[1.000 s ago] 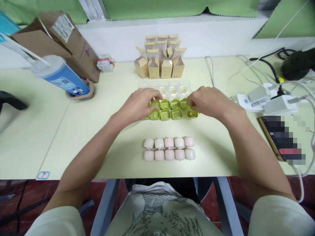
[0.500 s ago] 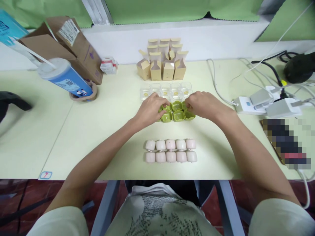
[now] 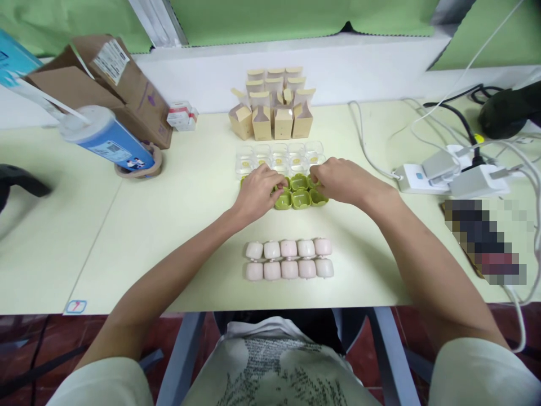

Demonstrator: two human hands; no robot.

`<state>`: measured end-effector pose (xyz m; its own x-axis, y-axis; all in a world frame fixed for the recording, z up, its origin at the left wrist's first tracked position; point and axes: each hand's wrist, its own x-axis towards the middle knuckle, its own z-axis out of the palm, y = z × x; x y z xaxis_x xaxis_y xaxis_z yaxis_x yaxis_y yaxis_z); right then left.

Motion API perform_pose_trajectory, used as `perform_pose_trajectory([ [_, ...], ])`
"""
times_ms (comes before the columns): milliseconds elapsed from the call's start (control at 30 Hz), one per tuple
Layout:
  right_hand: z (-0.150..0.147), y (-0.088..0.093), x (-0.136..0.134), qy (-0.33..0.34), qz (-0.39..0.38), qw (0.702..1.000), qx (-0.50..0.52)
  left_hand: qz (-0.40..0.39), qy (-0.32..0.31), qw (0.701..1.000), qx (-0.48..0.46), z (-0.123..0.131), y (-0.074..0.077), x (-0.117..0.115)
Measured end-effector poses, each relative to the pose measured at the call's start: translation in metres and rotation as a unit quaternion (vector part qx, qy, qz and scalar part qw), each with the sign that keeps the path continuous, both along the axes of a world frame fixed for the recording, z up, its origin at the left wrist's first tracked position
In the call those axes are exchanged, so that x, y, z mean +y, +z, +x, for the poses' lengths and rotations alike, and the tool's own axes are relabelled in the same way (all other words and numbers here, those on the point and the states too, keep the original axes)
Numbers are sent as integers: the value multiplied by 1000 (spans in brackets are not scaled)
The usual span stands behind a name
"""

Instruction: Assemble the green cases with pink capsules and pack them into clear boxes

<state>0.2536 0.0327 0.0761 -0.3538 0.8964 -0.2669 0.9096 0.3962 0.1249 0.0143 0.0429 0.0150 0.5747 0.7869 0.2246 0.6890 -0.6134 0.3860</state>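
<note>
Two rows of small green cases lie open on the pale table, partly under my hands. My left hand rests curled over their left end, fingers bent onto one case. My right hand covers the right end, fingers pinched on a green case. Just behind them sit several clear plastic trays and a cluster of open tan cartons. Two rows of pale pink cases lie closer to me, untouched.
A blue-labelled cylinder leans on a tape roll at left, beside a brown cardboard box and a small white-red box. White chargers and cables crowd the right side, with a black object at the far right.
Both hands have drawn closer together over the green cases, pushing them into a tighter group. The pink cases have not moved.
</note>
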Motion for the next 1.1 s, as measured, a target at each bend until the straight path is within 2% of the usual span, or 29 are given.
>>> perform_pose_trajectory([
  [100, 2, 7, 1, -9, -6, 999, 32, 12, 6, 1000, 6, 3, 4, 0],
  [200, 5, 23, -11, -11, -5, 996, 83, 45, -7, 999, -25, -3, 24, -10],
  [267, 8, 29, -34, 14, 23, 989, 145, 56, -37, 996, -63, -17, 40, -29],
  [333, 12, 23, -70, 83, 65, 970, 218, 33, -105, 991, -77, -37, 47, -58],
  [400, 11, 3, -110, 169, 110, 941, 271, 5, -164, 986, -41, -57, 40, -91],
  [500, 1, -42, -157, 210, 161, 930, 257, -8, -155, 988, -10, -73, 6, -133],
  [600, -16, -79, -175, 189, 182, 940, 219, -22, -125, 992, -14, -69, -30, -151],
  [667, -24, -92, -173, 154, 198, 943, 219, -13, -111, 993, -22, -62, -44, -152],
  [733, -26, -96, -167, 149, 208, 939, 230, -19, -108, 994, -28, -58, -48, -151],
  [900, -21, -91, -154, 205, 198, 925, 253, -44, -104, 993, -46, -58, -43, -151],
  [1100, -17, -92, -145, 190, 183, 923, 279, -57, -87, 992, -75, -51, -45, -137],
])
